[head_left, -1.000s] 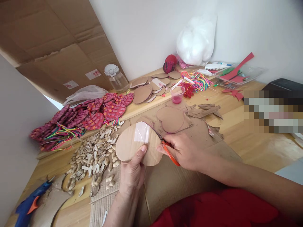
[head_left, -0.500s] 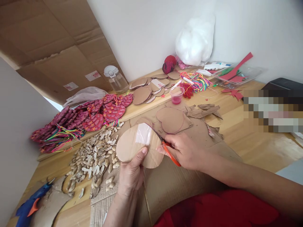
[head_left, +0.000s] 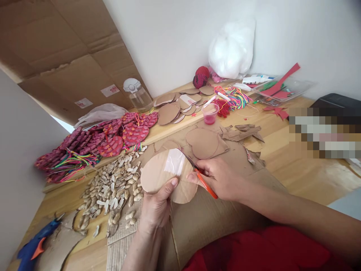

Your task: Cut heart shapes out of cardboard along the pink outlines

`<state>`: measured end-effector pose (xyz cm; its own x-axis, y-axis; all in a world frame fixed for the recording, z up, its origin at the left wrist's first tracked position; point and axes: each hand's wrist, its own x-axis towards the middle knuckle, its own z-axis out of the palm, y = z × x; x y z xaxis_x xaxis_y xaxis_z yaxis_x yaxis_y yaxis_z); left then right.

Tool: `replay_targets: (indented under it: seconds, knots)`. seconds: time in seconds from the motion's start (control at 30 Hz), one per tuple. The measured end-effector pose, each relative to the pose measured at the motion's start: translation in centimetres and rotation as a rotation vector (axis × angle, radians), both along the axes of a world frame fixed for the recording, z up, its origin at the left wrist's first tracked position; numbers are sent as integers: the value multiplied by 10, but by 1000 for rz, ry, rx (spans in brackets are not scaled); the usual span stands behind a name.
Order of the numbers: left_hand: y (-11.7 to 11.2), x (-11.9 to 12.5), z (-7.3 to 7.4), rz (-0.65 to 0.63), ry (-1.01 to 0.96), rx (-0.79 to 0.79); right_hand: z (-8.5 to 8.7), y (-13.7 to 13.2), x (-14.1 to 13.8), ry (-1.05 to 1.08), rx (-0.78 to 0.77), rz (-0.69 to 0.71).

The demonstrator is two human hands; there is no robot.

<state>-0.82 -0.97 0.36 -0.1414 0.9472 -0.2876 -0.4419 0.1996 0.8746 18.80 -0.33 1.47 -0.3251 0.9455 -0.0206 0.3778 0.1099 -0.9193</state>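
Note:
My left hand pinches a heart-shaped cardboard cutout from below, thumb on its face. A strip of clear tape is stuck on the cutout's upper part. My right hand is closed round orange-handled scissors, whose blades lie against the cutout's upper right edge. Both hands hover over a flat cardboard sheet in front of me.
Peanut shells lie heaped left of my hands. Red decorated hearts with coloured strings sit behind them. Cardboard rounds, a pink cup, yarn, a white bag and a blue glue gun surround the work.
The cardboard heart has turned slightly clockwise in my left hand, so the tape patch sits further right. The scissors stay at its edge.

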Motion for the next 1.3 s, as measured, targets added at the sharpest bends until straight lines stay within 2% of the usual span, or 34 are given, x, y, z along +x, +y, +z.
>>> replay_targets:
  seconds: [0.27,0.57,0.87,1.17,1.3]
  knots:
    - [2,1,-2,26,14,35,1,2,-1,-21,-3,-53]
    - [1,-3,-4,-54,22,35,-3,1,2,14,-12,15]
    - [1,-3,-1,-50,30,28,-2,3,2,165,-82,89]
    - [3,-2,0,-25,43,38,4,3,3,-55,22,-32]
    - [2,-5,2,-96,66,30,5,3,4,-77,43,-22]
